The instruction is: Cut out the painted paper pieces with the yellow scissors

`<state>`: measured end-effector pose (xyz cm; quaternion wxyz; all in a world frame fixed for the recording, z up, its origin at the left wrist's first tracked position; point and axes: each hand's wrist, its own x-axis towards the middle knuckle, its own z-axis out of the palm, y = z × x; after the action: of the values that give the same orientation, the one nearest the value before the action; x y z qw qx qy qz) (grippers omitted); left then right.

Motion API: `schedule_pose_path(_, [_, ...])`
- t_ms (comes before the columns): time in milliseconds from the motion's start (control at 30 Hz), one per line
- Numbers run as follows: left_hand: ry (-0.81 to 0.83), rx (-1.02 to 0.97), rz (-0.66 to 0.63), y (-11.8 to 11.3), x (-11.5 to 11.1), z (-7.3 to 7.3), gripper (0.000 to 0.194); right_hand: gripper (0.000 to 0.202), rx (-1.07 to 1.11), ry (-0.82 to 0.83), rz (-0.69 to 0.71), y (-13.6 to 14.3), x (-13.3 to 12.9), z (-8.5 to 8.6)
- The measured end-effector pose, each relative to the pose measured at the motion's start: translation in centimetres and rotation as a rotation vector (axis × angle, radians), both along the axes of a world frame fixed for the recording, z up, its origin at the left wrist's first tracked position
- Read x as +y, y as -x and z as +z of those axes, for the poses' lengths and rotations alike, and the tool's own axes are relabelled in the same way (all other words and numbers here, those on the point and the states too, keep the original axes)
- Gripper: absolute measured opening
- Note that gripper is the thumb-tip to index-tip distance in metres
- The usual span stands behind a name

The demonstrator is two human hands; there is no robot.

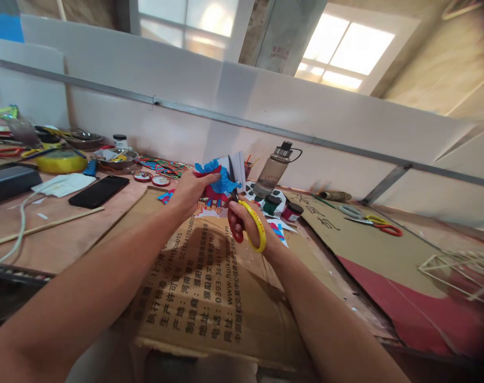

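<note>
arms (pixel 133 260) extended, left fingers (pixel 212 179) pinched, right fingers (pixel 234 217) curled.

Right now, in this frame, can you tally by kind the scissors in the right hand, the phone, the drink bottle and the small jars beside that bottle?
Held scissors: 1
Phone: 1
Drink bottle: 1
Small jars: 2
Total: 5

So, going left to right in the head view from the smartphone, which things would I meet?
Black smartphone, two red-rimmed discs, crinkled blue piece, held scissors' yellow handle, magenta paint jar, scissors lying flat.
</note>
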<state>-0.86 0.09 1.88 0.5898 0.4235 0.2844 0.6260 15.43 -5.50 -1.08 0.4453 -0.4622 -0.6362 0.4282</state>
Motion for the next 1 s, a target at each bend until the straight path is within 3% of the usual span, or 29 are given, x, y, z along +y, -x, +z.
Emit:
schedule_pose_path(167, [0.125, -0.100, -0.110, 0.3, -0.5, 0.8, 0.011, 0.028, 0.006, -0.039, 0.054, 0.1, -0.3, 0.5])
schedule_pose_path(467, [0.000, 0.000, -0.143, -0.2, -0.2, -0.5, 0.019, 0.024, 0.032, -0.023, 0.024, 0.1, 0.0, 0.1])
schedule_pose_path(1000, [0.058, 0.005, -0.158, -0.5, -0.4, -0.7, 0.024, 0.028, 0.015, -0.066, -0.014, 0.4, -0.3, 0.4])
